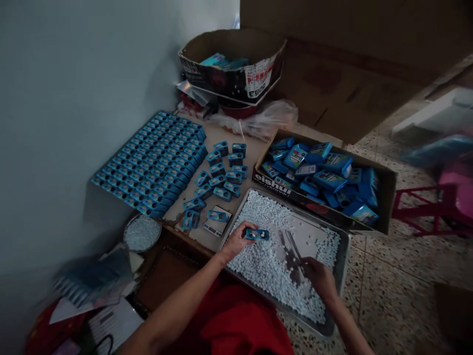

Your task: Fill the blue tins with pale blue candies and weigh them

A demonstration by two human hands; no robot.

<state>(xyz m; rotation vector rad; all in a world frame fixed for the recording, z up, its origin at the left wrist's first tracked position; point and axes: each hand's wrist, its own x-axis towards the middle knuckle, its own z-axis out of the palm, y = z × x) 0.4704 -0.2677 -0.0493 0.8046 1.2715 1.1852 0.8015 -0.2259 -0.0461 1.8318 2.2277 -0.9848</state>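
Over the tray my left hand (236,242) grips a small blue box (257,234), with a few white pieces showing at its top opening. My right hand (322,280) is closed round a narrow metal scoop (291,246), whose shape is partly smeared; it is low over the pellets. Beneath both hands lies a metal tray (346,259) spread with small pale-blue pellets (254,268), thinner towards its upper right. Just left of the tray, another blue box (218,216) rests on a small scale (214,230).
Rows of blue boxes (155,162) fill the table's left side, with several loose ones (217,169) beside them. A carton (388,207) of blue boxes borders the tray. Behind stands a cut carton (229,81). A bowl of pellets (142,232) is at left, a pink stool (428,202) at right.
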